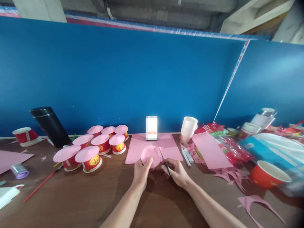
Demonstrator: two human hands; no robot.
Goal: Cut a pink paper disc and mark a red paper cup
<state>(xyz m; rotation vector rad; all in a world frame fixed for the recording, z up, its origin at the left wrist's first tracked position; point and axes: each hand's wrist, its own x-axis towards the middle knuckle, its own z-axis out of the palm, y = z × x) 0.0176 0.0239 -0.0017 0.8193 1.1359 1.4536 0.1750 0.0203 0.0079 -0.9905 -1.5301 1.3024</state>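
Note:
My left hand (142, 169) pinches the lower left edge of a round pink paper disc (151, 155), its thumb lying on top. In my right hand (177, 172) is a pair of dark-handled scissors (167, 167), with the blades pointing up and left at the disc's right edge. Whether the blades are parted I cannot tell. Behind the disc, a stack of pink paper sheets (136, 145) lies flat on the brown table (156, 205). A small scrap of pink paper shows by the blade tips.
Several red paper cups with pink cone tops (87, 153) stand at left, near a black bottle (49, 126) and a red paintbrush (42, 183). Stacked white cups (188, 128), glue sticks (186, 156), pink offcuts (255, 201) and an orange cup (268, 175) are at right. A blue partition (142, 72) closes off the back.

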